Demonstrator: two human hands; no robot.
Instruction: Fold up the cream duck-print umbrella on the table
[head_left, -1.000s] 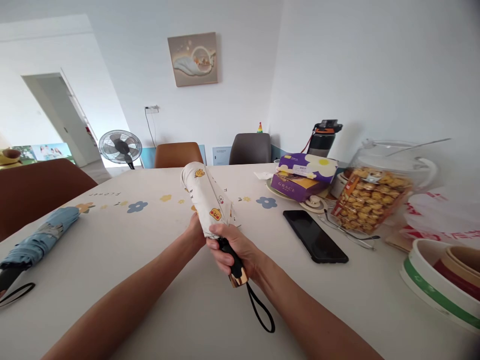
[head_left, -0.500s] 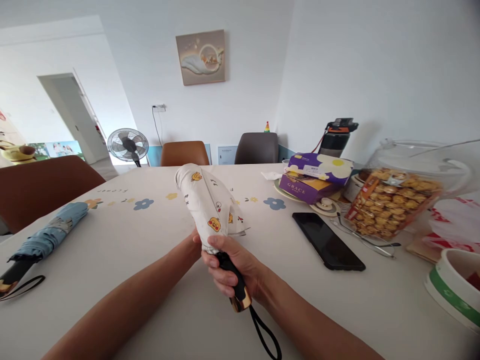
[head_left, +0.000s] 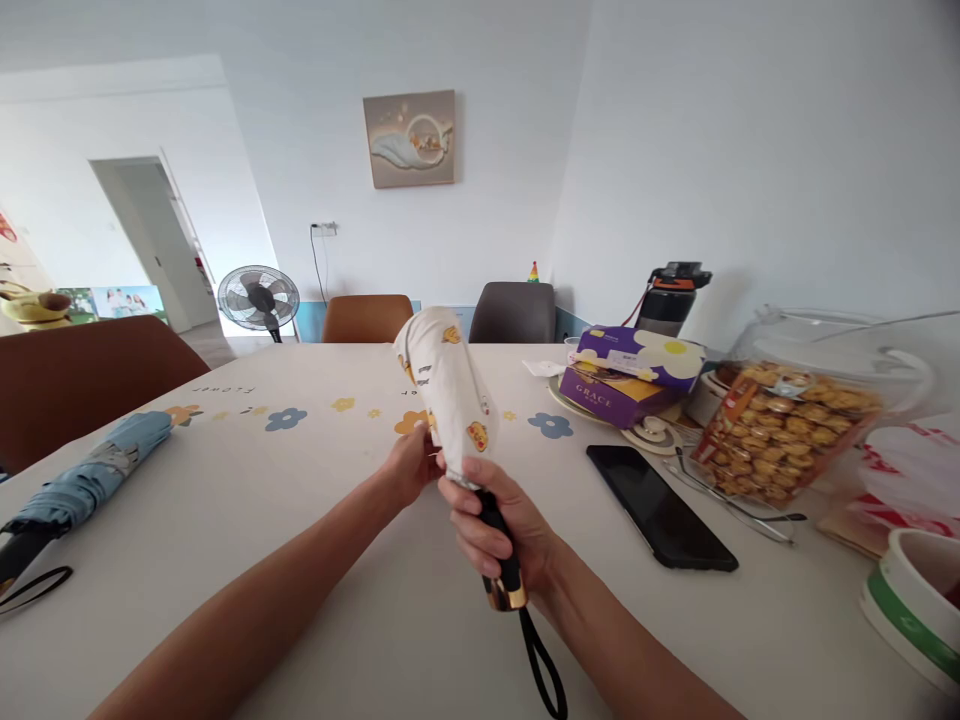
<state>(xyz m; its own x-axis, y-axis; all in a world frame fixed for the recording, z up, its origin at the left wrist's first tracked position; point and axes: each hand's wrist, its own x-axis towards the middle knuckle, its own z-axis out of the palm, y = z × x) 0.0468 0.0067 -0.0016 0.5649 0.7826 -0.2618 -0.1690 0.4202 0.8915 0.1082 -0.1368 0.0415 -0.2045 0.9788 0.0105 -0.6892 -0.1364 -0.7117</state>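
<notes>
A folded white umbrella point(head_left: 448, 392) printed with small cartoon figures stands tilted above the table point(head_left: 315, 560). My right hand point(head_left: 495, 528) is wrapped round its black handle, whose gold end and black wrist strap point(head_left: 541, 664) hang below the fist. On the left side of the canopy's lower edge my left hand point(head_left: 411, 464) is closed on the fabric. A second folded umbrella, blue point(head_left: 75, 488), lies on the table at the far left, away from both hands.
To the right lie a black phone point(head_left: 660, 505), a purple box point(head_left: 628, 372) on a plate, a clear jar of snacks point(head_left: 795, 420), a dark flask point(head_left: 672, 295) and stacked bowls point(head_left: 911, 600). Brown chairs point(head_left: 82, 385) stand round the table; a fan point(head_left: 258, 299) stands behind.
Both hands have shifted a little to the right with the white umbrella, and its top now leans more upright. The loose flap on its right side is drawn in.
</notes>
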